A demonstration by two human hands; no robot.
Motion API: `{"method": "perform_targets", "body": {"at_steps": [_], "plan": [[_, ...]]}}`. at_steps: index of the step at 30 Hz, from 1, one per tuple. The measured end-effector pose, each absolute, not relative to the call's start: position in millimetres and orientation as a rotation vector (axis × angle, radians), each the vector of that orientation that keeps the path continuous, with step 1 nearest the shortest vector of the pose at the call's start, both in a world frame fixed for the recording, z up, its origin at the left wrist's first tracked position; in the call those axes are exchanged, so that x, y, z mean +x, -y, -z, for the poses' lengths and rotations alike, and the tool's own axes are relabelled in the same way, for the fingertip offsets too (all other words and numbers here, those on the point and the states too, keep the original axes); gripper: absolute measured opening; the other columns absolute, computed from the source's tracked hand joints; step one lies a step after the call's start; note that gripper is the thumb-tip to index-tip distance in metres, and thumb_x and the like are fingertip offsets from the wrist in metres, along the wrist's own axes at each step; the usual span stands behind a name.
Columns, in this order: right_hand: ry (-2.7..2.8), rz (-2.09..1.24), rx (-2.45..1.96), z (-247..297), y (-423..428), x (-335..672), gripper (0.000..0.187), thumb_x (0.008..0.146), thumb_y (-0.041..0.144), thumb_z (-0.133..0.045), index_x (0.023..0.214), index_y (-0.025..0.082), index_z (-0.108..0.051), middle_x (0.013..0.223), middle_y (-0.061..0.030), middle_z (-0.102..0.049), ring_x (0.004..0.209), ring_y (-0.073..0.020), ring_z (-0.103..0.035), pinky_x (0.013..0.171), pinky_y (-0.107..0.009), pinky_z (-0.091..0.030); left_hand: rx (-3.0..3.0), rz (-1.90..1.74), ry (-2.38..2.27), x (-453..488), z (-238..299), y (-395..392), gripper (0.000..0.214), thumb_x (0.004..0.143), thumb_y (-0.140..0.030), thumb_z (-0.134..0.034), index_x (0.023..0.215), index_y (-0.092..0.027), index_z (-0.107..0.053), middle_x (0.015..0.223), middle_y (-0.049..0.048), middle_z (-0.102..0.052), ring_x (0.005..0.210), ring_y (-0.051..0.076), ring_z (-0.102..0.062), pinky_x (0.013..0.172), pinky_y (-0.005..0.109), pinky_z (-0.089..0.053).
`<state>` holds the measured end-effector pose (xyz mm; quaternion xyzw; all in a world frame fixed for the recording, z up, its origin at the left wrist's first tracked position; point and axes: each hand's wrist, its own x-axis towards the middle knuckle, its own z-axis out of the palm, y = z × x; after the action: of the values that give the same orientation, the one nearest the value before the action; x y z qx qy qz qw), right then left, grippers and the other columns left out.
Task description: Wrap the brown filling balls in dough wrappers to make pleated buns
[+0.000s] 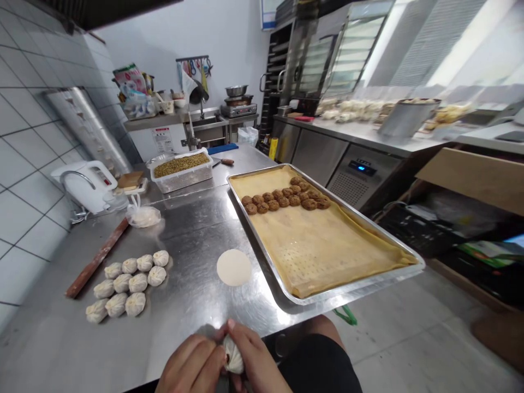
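Observation:
At the near edge of the steel table, my left hand and my right hand are both closed around one white dough ball, pinching its top together. A flat round dough wrapper lies on the table just beyond my hands. To the left sit several pleated dough balls in rows. On the right a metal baking tray lined with tan paper holds several brown filled pieces at its far end.
A wooden rolling pin lies left of the dough balls, with a small bag and a white kettle behind. A plastic tub of seeds stands at the back. Counters, an oven rack and a pot line the right.

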<state>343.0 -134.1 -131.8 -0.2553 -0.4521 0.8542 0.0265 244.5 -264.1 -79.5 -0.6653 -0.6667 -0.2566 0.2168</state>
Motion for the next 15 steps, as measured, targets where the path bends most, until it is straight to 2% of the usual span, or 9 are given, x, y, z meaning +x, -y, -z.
{"method": "perform_targets", "body": {"at_steps": [2,3,5,8,9,11,13,15], "plan": [[1.482,-2.579,-0.84,129,133,343,0.082,0.084,0.09,-0.048,0.087,0.012,-0.072,0.049,0.0019,-0.055,0.032,-0.0068,-0.042,0.03,-0.015,-0.025,-1.899,0.711,1.862,244,82,265,0.024,0.098,-0.003,-0.05,0.112,-0.013,-0.067,0.082,0.0056,-0.074,0.072,0.015,-0.073,0.072,0.024,-0.063],[1.512,-2.566,-0.859,128,132,343,0.082,0.085,0.09,-0.047,0.086,0.012,-0.072,0.045,0.0033,-0.052,0.032,-0.0071,-0.041,0.03,-0.015,-0.025,-1.919,0.694,1.866,243,83,266,0.026,0.099,-0.005,-0.049,0.117,-0.012,-0.066,0.086,0.0068,-0.075,0.077,0.015,-0.074,0.075,0.024,-0.064],[1.497,-2.595,-0.863,127,130,346,0.078,0.085,0.087,-0.052,0.098,0.012,-0.073,0.044,0.0064,-0.049,0.03,-0.0067,-0.038,0.029,-0.015,-0.023,-1.913,0.635,1.863,240,81,267,0.03,0.103,-0.01,-0.046,0.125,-0.012,-0.065,0.095,0.0076,-0.078,0.087,0.016,-0.076,0.083,0.024,-0.064],[1.377,-2.703,-0.76,130,130,348,0.074,0.081,0.081,-0.065,0.116,0.015,-0.069,0.054,0.0071,-0.056,0.029,-0.004,-0.033,0.027,-0.015,-0.018,-1.86,0.62,1.818,238,77,268,0.03,0.105,-0.013,-0.041,0.114,-0.017,-0.07,0.092,0.005,-0.078,0.085,0.015,-0.076,0.083,0.024,-0.064],[1.37,-2.706,-0.727,131,130,348,0.072,0.081,0.079,-0.066,0.112,0.014,-0.069,0.057,0.006,-0.058,0.029,-0.0033,-0.033,0.027,-0.015,-0.017,-1.849,0.633,1.813,238,75,267,0.029,0.104,-0.011,-0.042,0.108,-0.016,-0.07,0.088,0.0049,-0.077,0.082,0.016,-0.076,0.081,0.025,-0.065],[1.418,-2.662,-0.722,132,132,346,0.067,0.084,0.079,-0.064,0.094,0.013,-0.07,0.055,0.0039,-0.058,0.029,-0.0035,-0.036,0.027,-0.014,-0.018,-1.852,0.663,1.803,240,71,263,0.026,0.101,-0.007,-0.045,0.101,-0.015,-0.07,0.083,0.0058,-0.075,0.076,0.016,-0.074,0.075,0.026,-0.064],[1.475,-2.617,-0.792,131,132,345,0.068,0.085,0.08,-0.061,0.081,0.013,-0.068,0.048,0.004,-0.053,0.029,-0.0051,-0.038,0.027,-0.014,-0.02,-1.869,0.678,1.79,242,67,259,0.028,0.101,-0.005,-0.043,0.101,-0.014,-0.069,0.08,0.0056,-0.073,0.071,0.015,-0.072,0.07,0.025,-0.063],[1.433,-2.674,-0.829,130,130,345,0.07,0.086,0.082,-0.057,0.085,0.013,-0.07,0.042,0.0052,-0.049,0.029,-0.0066,-0.038,0.026,-0.014,-0.021,-1.886,0.669,1.774,244,64,257,0.03,0.103,-0.006,-0.041,0.106,-0.015,-0.069,0.081,0.0049,-0.074,0.071,0.014,-0.072,0.069,0.023,-0.063]]}}
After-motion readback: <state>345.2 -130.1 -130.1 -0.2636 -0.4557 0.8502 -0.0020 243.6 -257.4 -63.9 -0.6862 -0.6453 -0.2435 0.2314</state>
